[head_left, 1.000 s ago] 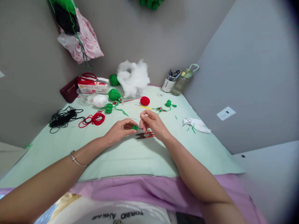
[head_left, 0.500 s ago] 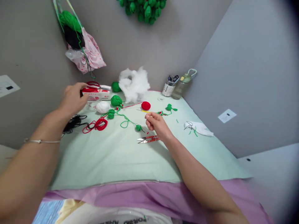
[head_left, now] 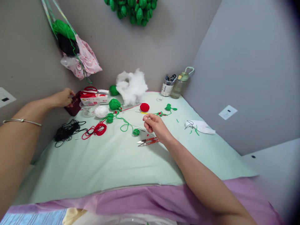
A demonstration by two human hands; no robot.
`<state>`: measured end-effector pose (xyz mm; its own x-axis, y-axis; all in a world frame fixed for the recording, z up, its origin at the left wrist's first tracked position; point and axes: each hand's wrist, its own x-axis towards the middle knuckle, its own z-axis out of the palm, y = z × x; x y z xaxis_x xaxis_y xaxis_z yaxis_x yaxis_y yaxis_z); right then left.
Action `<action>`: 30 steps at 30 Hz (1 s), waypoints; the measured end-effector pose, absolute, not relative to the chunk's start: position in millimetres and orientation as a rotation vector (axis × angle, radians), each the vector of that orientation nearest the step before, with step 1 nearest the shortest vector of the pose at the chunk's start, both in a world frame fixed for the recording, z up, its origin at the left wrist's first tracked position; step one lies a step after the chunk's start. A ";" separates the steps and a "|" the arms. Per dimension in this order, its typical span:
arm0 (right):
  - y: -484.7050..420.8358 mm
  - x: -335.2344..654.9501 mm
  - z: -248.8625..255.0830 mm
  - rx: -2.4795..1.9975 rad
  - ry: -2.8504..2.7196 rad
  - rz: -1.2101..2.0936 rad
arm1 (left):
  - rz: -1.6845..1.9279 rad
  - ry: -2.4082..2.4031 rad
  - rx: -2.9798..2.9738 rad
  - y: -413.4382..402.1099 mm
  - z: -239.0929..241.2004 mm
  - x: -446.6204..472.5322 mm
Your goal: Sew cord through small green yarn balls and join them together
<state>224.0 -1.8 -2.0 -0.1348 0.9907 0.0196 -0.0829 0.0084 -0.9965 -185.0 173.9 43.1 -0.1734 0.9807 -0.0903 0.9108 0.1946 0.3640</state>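
Note:
At the far left, my left hand (head_left: 63,98) reaches to a dark maroon box-like object (head_left: 74,105), thumb and fingers apart at its edge. A firm hold is not visible. My right hand (head_left: 154,124) is closed in a pinch over the middle of the table; what lies between the fingertips is too small to make out. Below it rest orange-handled thread snips (head_left: 148,142), with a pale thread looping by them. Just behind the fingers lies a thin tool with a yellow handle (head_left: 143,112). A small green yarn ball (head_left: 136,132) sits left of this hand.
Behind are a red yarn ball (head_left: 144,107), white stuffing (head_left: 132,86), red-handled scissors (head_left: 90,90) on a white-and-red box (head_left: 95,99), and a bottle (head_left: 180,86). Black yarn (head_left: 67,131) and red yarn (head_left: 99,128) lie left; a white cloth-like piece (head_left: 202,127) lies right.
My left hand has moved left and slightly down, from beside the white-and-red box to the maroon object. My right hand stays pinched in nearly the same place. The view has shifted slightly.

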 end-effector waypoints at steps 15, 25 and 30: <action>-4.4 223.6 0.3 -1.049 -1.265 1.346 | 0.168 2.036 1.870 207.1 31.6 -192.2; -3.5 222.1 -1.7 -1.054 -1.259 1.359 | 0.139 2.014 1.927 199.1 26.4 -194.4; -3.9 222.0 -1.0 -1.067 -1.267 1.359 | 0.133 2.016 1.938 197.9 27.0 -193.9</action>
